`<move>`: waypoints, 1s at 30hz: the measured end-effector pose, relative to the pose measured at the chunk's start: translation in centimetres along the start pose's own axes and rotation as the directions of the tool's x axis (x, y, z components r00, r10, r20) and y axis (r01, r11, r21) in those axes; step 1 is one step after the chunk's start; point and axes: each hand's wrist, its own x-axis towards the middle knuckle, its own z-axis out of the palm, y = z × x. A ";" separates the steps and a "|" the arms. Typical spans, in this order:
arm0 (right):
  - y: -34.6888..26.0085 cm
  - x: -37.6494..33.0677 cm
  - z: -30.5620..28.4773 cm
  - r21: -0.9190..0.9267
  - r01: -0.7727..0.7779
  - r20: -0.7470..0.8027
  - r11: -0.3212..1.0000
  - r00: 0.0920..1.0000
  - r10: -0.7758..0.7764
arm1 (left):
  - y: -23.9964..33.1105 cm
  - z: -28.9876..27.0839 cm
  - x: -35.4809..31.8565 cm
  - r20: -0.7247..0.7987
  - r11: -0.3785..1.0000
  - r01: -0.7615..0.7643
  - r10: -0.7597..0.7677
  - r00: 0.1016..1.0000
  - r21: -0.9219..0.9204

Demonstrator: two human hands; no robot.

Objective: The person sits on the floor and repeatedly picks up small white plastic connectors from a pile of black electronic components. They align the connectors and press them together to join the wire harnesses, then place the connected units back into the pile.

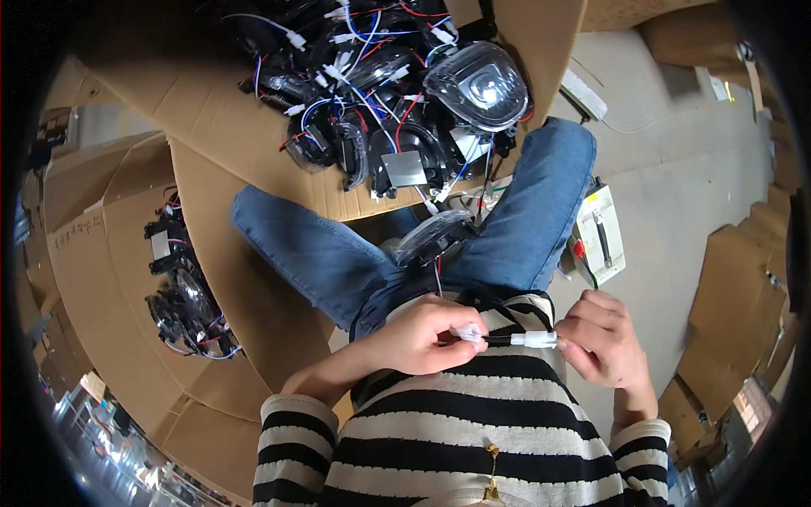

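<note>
In front of my striped top, my left hand [420, 338] pinches a small white plug connector [467, 332] between thumb and fingers. My right hand [605, 338] is closed on the outer end of a second white plug connector [534, 339]. Short black wires [498, 340] run between the two hands. On my lap, just beyond the hands, rests a lamp unit [435, 237] with a clear lens and black housing. Thin wires hang from it toward my hands; where they all lead is partly hidden.
Ahead of my knees stands a cardboard box [211, 156] heaped with black lamp units [372, 135] and loose wires. Another box [110, 220] on the left holds more lamps [190, 291]. A pale equipment case [601, 237] with a handle sits on the floor by my right leg.
</note>
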 end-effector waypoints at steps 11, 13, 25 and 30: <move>0.9 -1.1 -0.3 0.098 -0.073 -0.095 0.992 0.992 0.082 | 2.0 -0.1 -2.4 -0.218 0.990 -0.048 0.078 0.973 0.136; 1.2 -1.8 -0.2 0.060 -0.134 -0.167 0.989 0.976 0.142 | 4.3 -2.3 -5.6 -0.375 0.989 -0.019 0.072 0.924 0.144; 1.1 1.2 1.6 0.144 0.014 -0.079 0.990 0.997 -0.003 | 15.8 -10.5 -30.7 -0.608 0.019 0.972 0.783 0.131 0.234; 1.0 1.2 2.2 0.138 -0.011 -0.064 0.990 0.998 0.020 | 2.0 -9.7 -8.4 -0.879 0.602 0.655 0.188 0.438 0.456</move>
